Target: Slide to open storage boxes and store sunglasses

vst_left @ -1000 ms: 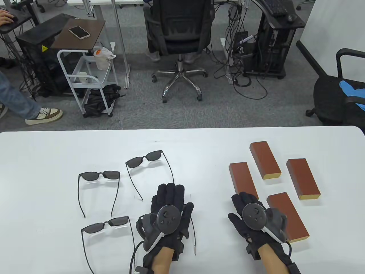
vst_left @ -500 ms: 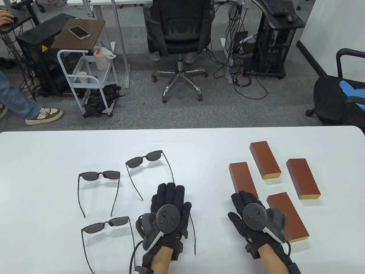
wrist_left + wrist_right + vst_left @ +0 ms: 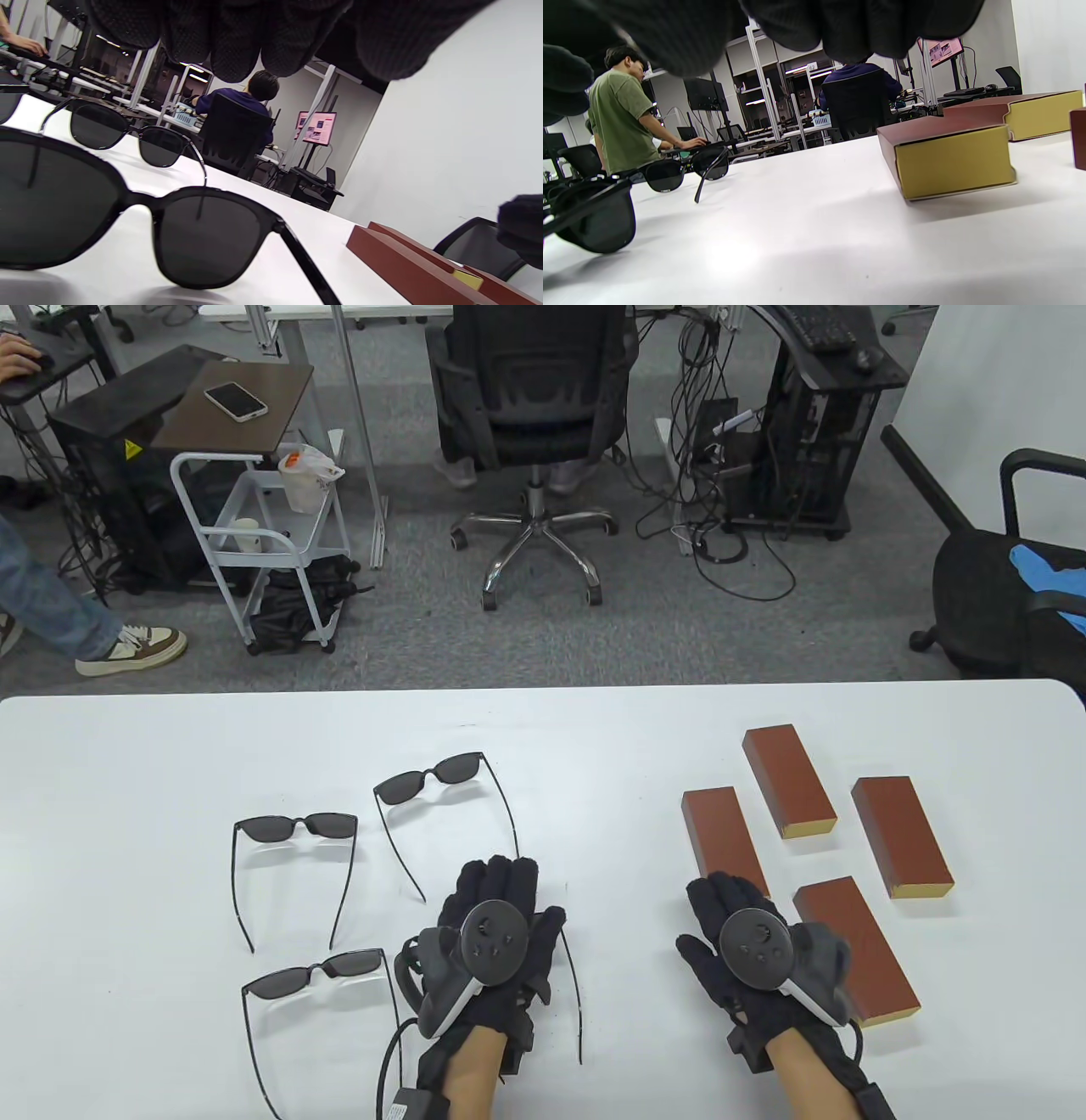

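Note:
Three pairs of black sunglasses lie open on the white table [image 3: 127,780]: one at the left [image 3: 294,825], one further back [image 3: 428,780], one near the front [image 3: 314,971]. A fourth pair [image 3: 578,1001] sits under my left hand [image 3: 496,882], with only a temple arm showing; its dark lenses [image 3: 127,228] fill the left wrist view just below my hanging fingers [image 3: 237,46]. Four closed brown storage boxes [image 3: 789,780] lie at the right. My right hand [image 3: 721,899] is spread open and empty between two of them [image 3: 724,840] [image 3: 855,950].
The nearest box shows its yellow drawer end [image 3: 950,156] in the right wrist view, with sunglasses [image 3: 687,169] to its left. Beyond the table's far edge stand an office chair [image 3: 530,415], a white cart [image 3: 254,543] and another chair [image 3: 1010,594].
My left hand has shifted slightly left and turned a little over the hidden pair. The right hand, sunglasses and boxes have not moved.

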Demonstrator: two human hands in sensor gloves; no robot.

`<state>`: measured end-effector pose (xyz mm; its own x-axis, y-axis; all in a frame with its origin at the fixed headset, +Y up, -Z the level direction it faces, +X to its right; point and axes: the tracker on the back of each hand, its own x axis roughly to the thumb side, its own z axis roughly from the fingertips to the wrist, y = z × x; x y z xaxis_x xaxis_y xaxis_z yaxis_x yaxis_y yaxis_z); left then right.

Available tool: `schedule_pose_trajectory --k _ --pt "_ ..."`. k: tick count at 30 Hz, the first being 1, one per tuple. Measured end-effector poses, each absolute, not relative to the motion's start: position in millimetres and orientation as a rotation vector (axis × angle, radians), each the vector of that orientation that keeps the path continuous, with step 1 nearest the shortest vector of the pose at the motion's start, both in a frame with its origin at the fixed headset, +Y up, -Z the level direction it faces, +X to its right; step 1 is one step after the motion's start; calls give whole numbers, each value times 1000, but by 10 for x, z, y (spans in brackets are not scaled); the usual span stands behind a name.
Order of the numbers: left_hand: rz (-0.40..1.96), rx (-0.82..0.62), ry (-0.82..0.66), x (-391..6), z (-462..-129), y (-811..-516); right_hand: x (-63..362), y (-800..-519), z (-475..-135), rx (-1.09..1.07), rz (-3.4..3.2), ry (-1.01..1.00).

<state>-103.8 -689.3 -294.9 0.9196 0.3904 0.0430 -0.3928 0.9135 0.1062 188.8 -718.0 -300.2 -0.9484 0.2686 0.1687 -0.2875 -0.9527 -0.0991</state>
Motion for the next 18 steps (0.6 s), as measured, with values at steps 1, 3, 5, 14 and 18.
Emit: schedule_pose_trajectory --k 1,3,5,14,18 --pt "402 108 -9 -1062 -2962 -6896 1875 -7185 -3003 231 2852 -169" --pt "375 87 24 -1115 -2995 -6890 1855 -7176 -2998 242 2857 -168" --pt "287 47 48 -1189 -3033 -6881 1841 -7161 -2991 254 2838 -180" --pt "-148 -148 24 -1308 -3209 -6994 1845 -7148 -2990 256 2839 -172" --pt "-276 -144 -12 -1235 -3217 -7108 1843 -7144 -2992 256 2841 -172"
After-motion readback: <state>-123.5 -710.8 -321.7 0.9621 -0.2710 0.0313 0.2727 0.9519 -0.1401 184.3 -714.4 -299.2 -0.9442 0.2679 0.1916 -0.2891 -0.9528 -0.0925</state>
